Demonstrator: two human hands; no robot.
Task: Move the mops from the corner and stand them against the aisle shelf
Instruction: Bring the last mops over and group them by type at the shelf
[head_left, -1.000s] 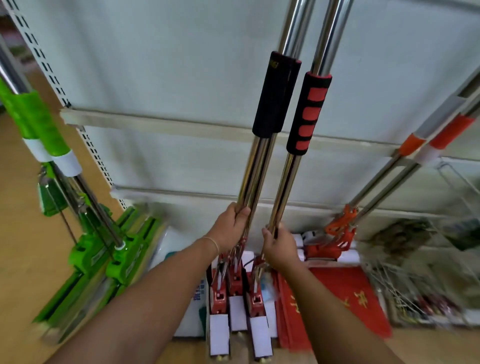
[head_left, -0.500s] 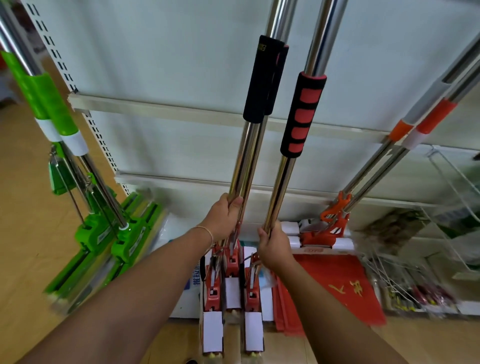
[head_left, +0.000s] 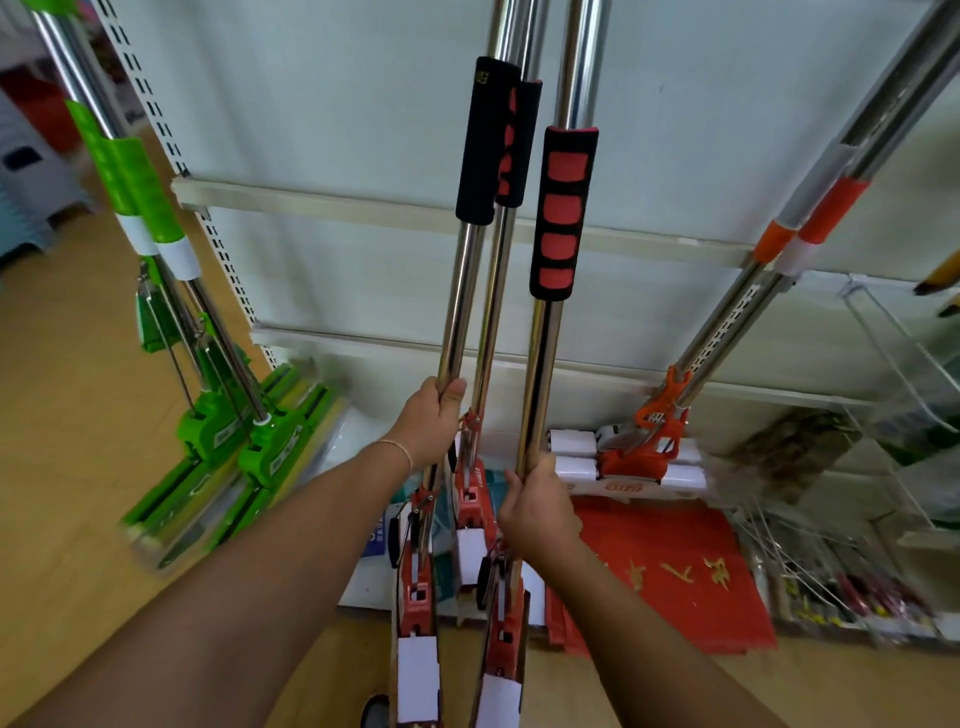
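Three red-headed mops with chrome poles stand upright in front of the white aisle shelf (head_left: 332, 130). My left hand (head_left: 432, 415) grips the chrome pole of the left mop (head_left: 460, 296), the one with the black foam grip. A second pole (head_left: 493, 312) runs just behind it; I cannot tell if my left hand holds that one too. My right hand (head_left: 535, 506) grips the pole of the right mop (head_left: 545, 364), whose grip is black with red patches. Their red and white heads (head_left: 418, 639) hang low near my feet.
Two green mops (head_left: 218, 415) lean on the shelf's left end. Two orange mops (head_left: 649, 441) lean against it at the right. Red printed sheets (head_left: 670, 571) lie on the shelf base, with wire racks (head_left: 883, 364) at the far right. The floor (head_left: 62, 415) is tan.
Both hands have kept their grip on the poles. The mops have come closer to me and lower in view, and their heads now reach the bottom edge.
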